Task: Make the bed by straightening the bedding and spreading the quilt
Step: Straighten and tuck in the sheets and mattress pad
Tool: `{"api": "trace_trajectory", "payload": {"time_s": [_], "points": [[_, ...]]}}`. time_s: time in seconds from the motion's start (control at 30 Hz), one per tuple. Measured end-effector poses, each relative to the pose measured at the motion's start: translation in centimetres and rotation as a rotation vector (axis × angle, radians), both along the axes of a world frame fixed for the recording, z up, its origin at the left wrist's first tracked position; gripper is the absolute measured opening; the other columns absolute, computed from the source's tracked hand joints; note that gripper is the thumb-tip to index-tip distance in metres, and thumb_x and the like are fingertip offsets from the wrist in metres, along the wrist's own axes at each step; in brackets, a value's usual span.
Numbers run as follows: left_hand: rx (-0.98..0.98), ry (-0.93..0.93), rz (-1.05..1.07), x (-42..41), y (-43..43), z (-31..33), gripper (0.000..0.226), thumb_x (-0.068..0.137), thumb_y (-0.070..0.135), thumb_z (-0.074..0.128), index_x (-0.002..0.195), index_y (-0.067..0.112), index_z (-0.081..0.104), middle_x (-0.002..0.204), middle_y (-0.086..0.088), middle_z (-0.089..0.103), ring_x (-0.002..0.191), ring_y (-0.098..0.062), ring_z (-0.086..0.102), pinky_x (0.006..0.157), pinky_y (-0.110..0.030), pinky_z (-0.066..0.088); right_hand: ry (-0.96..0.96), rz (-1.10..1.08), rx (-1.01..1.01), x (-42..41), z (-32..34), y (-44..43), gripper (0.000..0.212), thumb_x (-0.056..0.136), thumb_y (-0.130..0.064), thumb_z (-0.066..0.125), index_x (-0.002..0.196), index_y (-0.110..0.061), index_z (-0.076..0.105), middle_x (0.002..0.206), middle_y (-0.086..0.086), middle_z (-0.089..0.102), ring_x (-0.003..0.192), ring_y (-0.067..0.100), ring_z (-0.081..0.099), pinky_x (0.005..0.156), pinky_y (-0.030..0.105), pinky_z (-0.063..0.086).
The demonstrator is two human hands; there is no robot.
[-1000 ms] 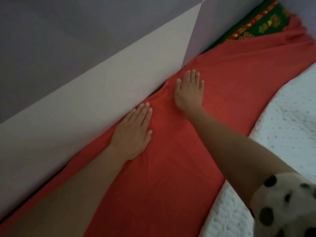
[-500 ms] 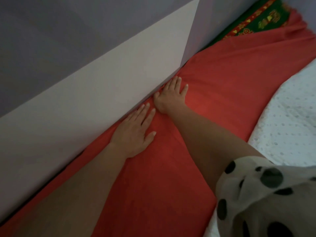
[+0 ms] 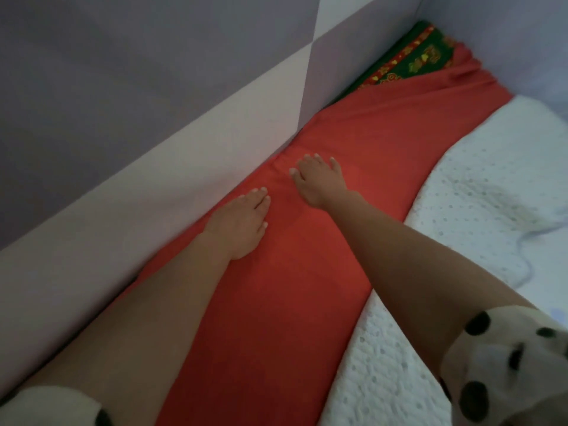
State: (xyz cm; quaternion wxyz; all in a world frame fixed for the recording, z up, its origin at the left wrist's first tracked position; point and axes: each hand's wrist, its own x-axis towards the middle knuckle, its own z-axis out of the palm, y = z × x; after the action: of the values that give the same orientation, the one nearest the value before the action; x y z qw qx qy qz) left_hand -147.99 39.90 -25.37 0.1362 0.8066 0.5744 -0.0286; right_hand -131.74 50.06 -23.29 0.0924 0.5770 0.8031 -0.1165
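Against the wall [image 3: 153,179], the red sheet [image 3: 276,302] now has the right hand [image 3: 319,182] lying a little out from the seam it was pushing into half a second ago, while the left hand [image 3: 239,222] stays flat just behind it. Both hands' fingers [image 3: 256,196] are straight and spread, pressing cloth and gripping nothing. I judge the tucking here done and smoothing begun. Left of the fingers the wall closes off all room. Right of them the white quilt [image 3: 461,226] lies bunched, not yet spread. Beyond the fingertips, creases run toward a green patterned cloth [image 3: 424,59] in the corner.
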Motion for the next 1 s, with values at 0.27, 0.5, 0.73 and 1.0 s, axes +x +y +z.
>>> {"api": "trace_trajectory", "payload": {"time_s": [0.27,0.5,0.73,1.0], "points": [[0.099,-0.084,0.025,4.7,-6.1,10.4,0.036,0.097,0.022,0.039,0.128,0.011,0.051,0.126,-0.010,0.056,0.114,-0.030,0.054,0.091,-0.044,0.048,0.026,-0.011,0.147,6.2,11.4,-9.0,0.039,0.102,-0.035,0.029,0.100,-0.010,0.059,0.113,0.014,0.065,0.108,0.032,0.057,0.097,0.039,0.031],[0.191,-0.053,0.056,8.8,-11.9,21.6,0.032,0.098,0.024,0.037,0.116,0.015,0.062,0.116,-0.011,0.063,0.105,-0.032,0.059,0.085,-0.042,0.050,0.040,-0.029,0.202,11.3,23.1,-17.2,0.027,0.101,-0.030,0.034,0.082,-0.017,0.047,0.106,0.013,0.064,0.101,0.034,0.056,0.089,0.039,0.034],[0.288,-0.062,-0.002,10.9,-12.0,29.6,0.025,0.098,0.021,0.037,0.097,0.013,0.060,0.101,-0.011,0.064,0.093,-0.033,0.060,0.069,-0.036,0.044,0.029,-0.081,0.263,12.6,31.3,-19.9,0.026,0.100,-0.027,0.037,0.077,-0.017,0.045,0.103,0.011,0.065,0.098,0.033,0.057,0.082,0.037,0.035],[0.356,-0.087,-0.110,10.5,-5.7,36.2,0.020,0.097,0.015,0.039,0.085,0.012,0.055,0.087,-0.007,0.062,0.074,-0.026,0.054,0.059,-0.033,0.038,0.038,-0.230,0.292,13.0,37.6,-16.6,0.036,0.100,-0.027,0.036,0.065,-0.019,0.038,0.091,0.006,0.062,0.089,0.030,0.056,0.076,0.036,0.030]]}}
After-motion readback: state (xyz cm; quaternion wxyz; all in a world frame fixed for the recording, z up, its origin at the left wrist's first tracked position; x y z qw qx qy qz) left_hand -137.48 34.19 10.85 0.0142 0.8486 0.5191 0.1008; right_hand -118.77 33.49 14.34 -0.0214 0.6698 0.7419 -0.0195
